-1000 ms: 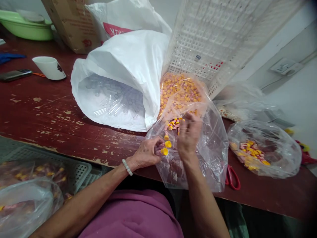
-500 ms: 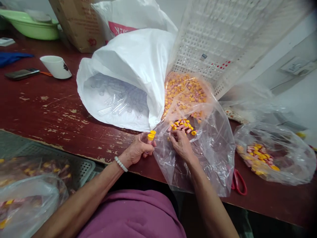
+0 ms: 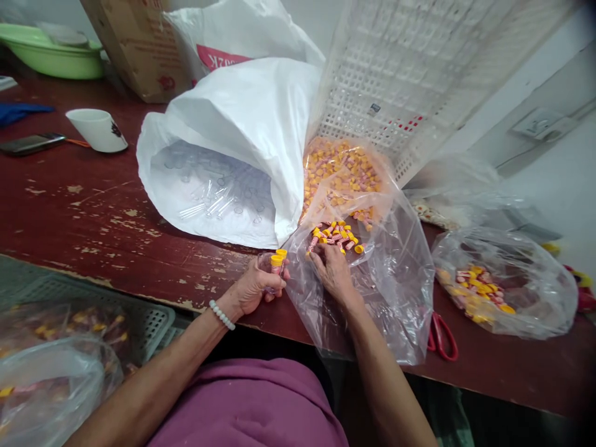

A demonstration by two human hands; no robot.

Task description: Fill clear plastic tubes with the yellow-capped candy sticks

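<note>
My left hand (image 3: 255,287), with a beaded bracelet at the wrist, is closed around clear tubes with yellow caps (image 3: 277,259); the caps stick up above the thumb. How many tubes it holds is partly hidden by the fingers. My right hand (image 3: 336,273) rests at the mouth of a clear plastic bag (image 3: 386,310), its fingertips pinching a pink patterned piece with a yellow cap (image 3: 312,244). Beside those fingers lies a small pile of the same yellow-capped pink pieces (image 3: 336,233). A white sack (image 3: 251,99) lies open behind my left hand, with clear tubes (image 3: 216,202) inside.
Many more capped pieces (image 3: 342,171) fill the bag's back, against a white perforated crate (image 3: 372,81). To the right are red-handled scissors (image 3: 444,338) and another bag of pieces (image 3: 535,310). A white cup (image 3: 95,130) and a phone (image 3: 32,144) stand left on the red table (image 3: 93,230).
The view has shifted slightly. My right fingers have worked at the near left edge of the small pile, and a pink piece now shows at their tips. My left hand keeps its hold.
</note>
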